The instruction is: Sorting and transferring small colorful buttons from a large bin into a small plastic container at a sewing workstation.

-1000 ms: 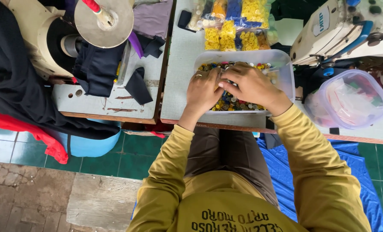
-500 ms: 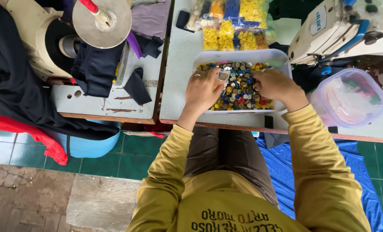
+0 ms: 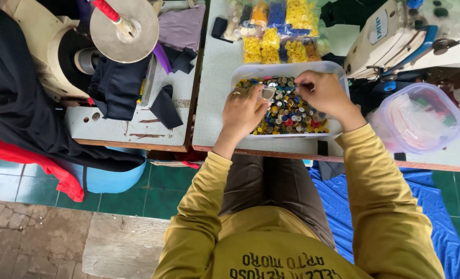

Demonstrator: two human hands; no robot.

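Head cam, looking straight down: white tray (image 3: pixel 239 77) sits on the grey worktop (image 3: pixel 212 103) right at the near edge, so both hands reach it w/o stretching. Tray is full of mixed buttons (image 3: pixel 292 111), many colours, loose pile. Left hand (image 3: pixel 243 111) rests over the tray's left part, fingers curled, thumb + forefinger pinching a small clear bag (image 3: pixel 267 93) just above the pile; bag held low prob. so buttons drop in w/o spilling. Right hand (image 3: pixel 323 93) is over the tray's right-back part, fingers drawn in narrow to a pinch at the tips; likely on 1 button but too small to tell. Hands are close together, near but not touching, bag between them. Behind the tray, bags of sorted buttons (image 3: pixel 271 31) (yellow, orange, blue) lie in a bunch at the back of the worktop, out of the way of the hands but in arm reach. Right of the tray, a clear tub w/ lid (image 3: pixel 421 119) holds what look like more small bags; touching or apart from the tray, can't tell. White sewing machine (image 3: pixel 395 31) sits back right. Separate worktop to the left carries dark cloth (image 3: pixel 119 82) and a 2nd machine w/ a round metal disc (image 3: pixel 127 23).
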